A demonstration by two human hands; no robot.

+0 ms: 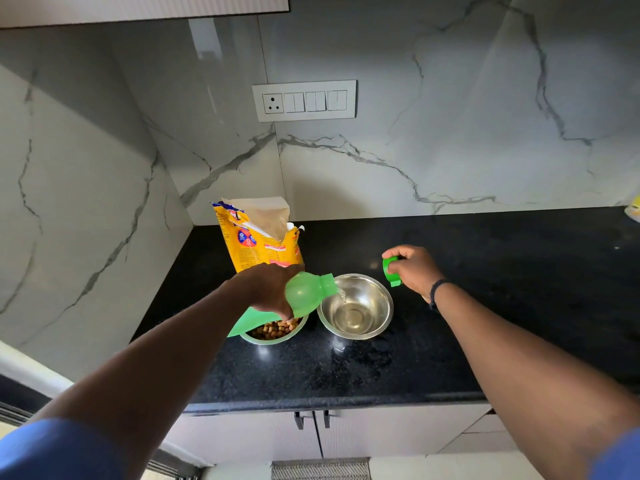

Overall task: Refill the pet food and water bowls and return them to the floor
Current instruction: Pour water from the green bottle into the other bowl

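Two steel bowls stand side by side on the black counter (346, 372). The left bowl (277, 332) holds brown kibble and is partly hidden by a green bottle. The right bowl (356, 308) has a little water in it. My left hand (268, 289) grips the green bottle (308, 292), tipped to the right, and a thin stream of water runs from its mouth into the right bowl. My right hand (414, 270) hovers right of that bowl, closed on the green bottle cap (390, 271).
An open yellow pet food bag (258, 237) stands upright behind the bowls near the corner. A switch panel (304, 100) is on the marble wall. Cabinet doors with dark handles (311, 419) sit under the counter edge. A yellow object (633, 211) shows at the far right.
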